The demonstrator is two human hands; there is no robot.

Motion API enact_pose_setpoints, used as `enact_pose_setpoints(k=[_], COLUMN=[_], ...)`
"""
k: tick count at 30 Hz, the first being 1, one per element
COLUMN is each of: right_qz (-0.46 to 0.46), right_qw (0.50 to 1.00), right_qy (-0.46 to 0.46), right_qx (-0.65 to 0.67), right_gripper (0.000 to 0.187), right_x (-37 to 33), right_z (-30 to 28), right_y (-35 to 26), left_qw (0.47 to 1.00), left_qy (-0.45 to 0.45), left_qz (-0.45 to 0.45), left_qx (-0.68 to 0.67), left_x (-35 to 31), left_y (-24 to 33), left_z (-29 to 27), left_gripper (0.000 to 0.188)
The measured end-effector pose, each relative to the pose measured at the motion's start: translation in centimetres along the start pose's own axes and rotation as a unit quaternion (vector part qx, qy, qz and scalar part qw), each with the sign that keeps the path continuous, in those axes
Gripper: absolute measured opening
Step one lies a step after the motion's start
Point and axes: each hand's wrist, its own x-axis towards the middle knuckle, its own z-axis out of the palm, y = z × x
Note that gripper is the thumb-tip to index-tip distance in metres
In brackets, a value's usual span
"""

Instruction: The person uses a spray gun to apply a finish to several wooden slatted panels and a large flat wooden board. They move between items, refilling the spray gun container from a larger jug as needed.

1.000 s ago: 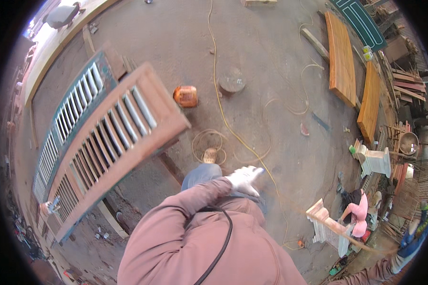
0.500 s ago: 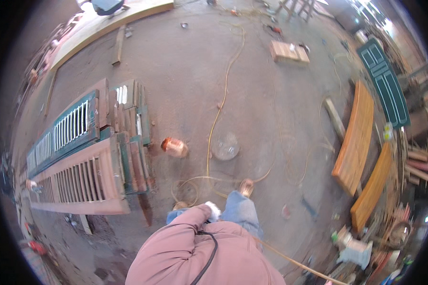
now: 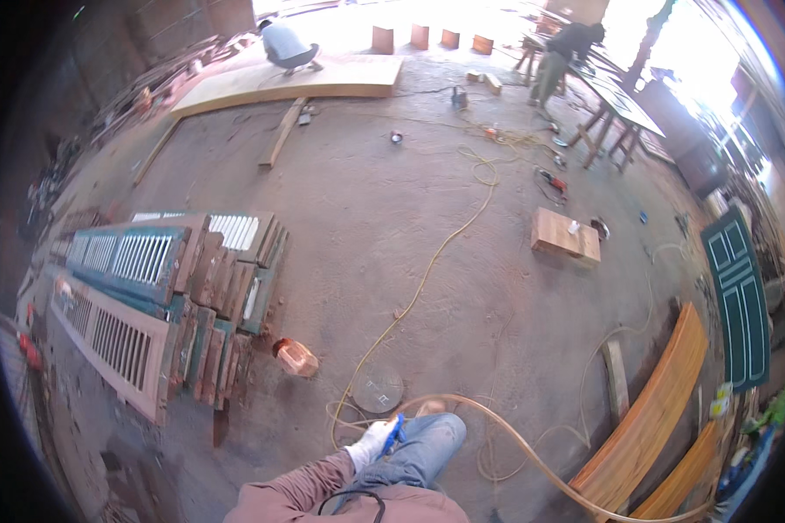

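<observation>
My left hand (image 3: 373,443), in a white glove, is closed in front of my jeans. A yellowish hose (image 3: 515,433) arches from beside its fingers toward the lower right edge. Against the palm side is a bright blue piece (image 3: 393,435); whether it is a tool's handle or part of the glove is unclear. My right hand is out of view. On the floor beyond the glove lies a round greyish disc (image 3: 378,390), with a faceted orange-brown block (image 3: 296,357) to its left.
Louvred shutters (image 3: 118,340) are stacked at left. Curved orange wooden planks (image 3: 650,410) and a green panel door (image 3: 737,301) stand at right. A yellow cord (image 3: 445,248) crosses the floor past a wooden block (image 3: 567,235). One person (image 3: 286,45) squats on a thick slab; another (image 3: 563,57) bends at trestles.
My view has tilted up, bringing the two people and the far end into sight. The hose now arches from my left hand across to the right, and the blue piece has come into view.
</observation>
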Motion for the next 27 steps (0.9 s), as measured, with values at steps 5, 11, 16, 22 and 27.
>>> enact_pose_setpoints(k=[5,11,16,22,27], right_qz=[0.113,0.344,0.591,0.325,0.495], right_qw=[0.909,0.663,0.347,0.562,0.549], right_qy=[-0.18,-0.381,-0.334,-0.431,-0.306], right_qx=[0.357,0.545,0.647,0.627,0.6], right_gripper=[0.033,0.025,0.032,0.039,0.041], right_x=[16.1,29.6,29.3,35.5,59.2], right_z=[15.0,42.8,56.9,78.0,85.6], right_y=[1.1,7.5,12.5,22.6,5.1], left_qw=[0.996,0.97,0.945,0.942,0.884], left_qy=[0.059,0.238,0.31,0.273,0.288], left_qz=[0.035,0.041,0.007,-0.042,-0.083], left_qx=[-0.049,-0.019,-0.103,-0.192,-0.358], left_x=[7.6,21.9,24.6,31.1,39.0], left_y=[8.4,11.3,18.6,31.3,36.5], left_z=[3.8,5.9,7.7,11.6,17.4], left_gripper=[0.055,0.064,0.055,0.05,0.049])
